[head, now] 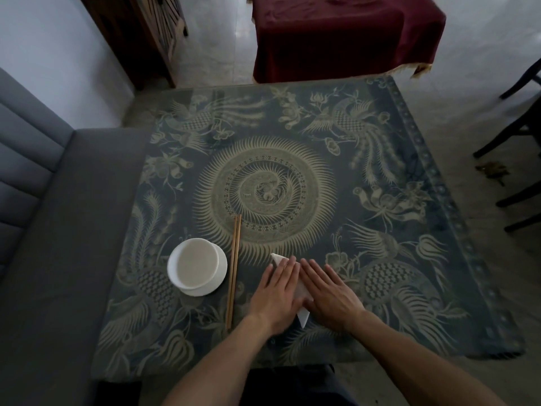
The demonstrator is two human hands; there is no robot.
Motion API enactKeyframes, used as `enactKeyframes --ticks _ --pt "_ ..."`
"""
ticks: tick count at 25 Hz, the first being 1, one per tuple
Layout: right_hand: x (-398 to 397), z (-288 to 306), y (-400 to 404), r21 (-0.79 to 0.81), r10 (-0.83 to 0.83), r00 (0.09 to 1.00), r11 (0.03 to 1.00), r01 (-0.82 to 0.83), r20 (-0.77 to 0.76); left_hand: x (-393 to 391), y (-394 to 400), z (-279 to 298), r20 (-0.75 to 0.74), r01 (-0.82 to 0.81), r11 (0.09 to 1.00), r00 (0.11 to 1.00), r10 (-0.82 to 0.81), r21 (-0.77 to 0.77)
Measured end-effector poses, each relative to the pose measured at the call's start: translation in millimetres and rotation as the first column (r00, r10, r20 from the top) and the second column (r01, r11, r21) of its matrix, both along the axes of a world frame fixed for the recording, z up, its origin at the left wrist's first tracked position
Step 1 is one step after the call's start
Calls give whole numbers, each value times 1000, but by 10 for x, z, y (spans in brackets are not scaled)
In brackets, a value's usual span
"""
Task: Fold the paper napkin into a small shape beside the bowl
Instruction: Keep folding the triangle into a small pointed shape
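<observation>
A white paper napkin [277,258] lies folded on the table, right of the chopsticks. Only its far corner, a strip between the hands and its near tip [303,317] show. My left hand [278,291] lies flat on the napkin's left part, fingers together and stretched out. My right hand [329,293] presses flat on its right part, fingers slightly spread. Neither hand grips it. The white bowl [196,266] stands on a white saucer to the left, apart from the napkin.
A pair of wooden chopsticks [233,271] lies between bowl and napkin, pointing away from me. The table [380,230] carries a dark blue cloth with a pale bird pattern. A grey sofa [58,230] runs along the left; dark chair legs [515,136] stand at the right.
</observation>
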State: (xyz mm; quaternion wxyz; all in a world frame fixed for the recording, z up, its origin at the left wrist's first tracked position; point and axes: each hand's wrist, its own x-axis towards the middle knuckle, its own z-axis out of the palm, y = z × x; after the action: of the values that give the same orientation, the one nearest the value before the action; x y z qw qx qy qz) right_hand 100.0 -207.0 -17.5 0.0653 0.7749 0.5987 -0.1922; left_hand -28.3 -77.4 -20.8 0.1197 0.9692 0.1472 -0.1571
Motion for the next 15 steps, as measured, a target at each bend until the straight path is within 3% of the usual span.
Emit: enactKeyframes --ticks 3,7,11,15 --pt "29 -67 -23 -21 14 1000 1000 -14 2 -158 -43 -87 -48 -33 999 998 32 -22" --pt "24 -113 -13 -8 -3 1000 1000 3 -18 -398 7 -114 -67 -6 996 998 12 85" --pt "32 -121 -21 -11 2 1000 1000 -3 -30 -407 18 -69 45 -46 996 998 43 78" --pt "86 -96 -23 -7 23 999 1000 -24 -47 -392 -42 -76 87 150 988 984 -152 36"
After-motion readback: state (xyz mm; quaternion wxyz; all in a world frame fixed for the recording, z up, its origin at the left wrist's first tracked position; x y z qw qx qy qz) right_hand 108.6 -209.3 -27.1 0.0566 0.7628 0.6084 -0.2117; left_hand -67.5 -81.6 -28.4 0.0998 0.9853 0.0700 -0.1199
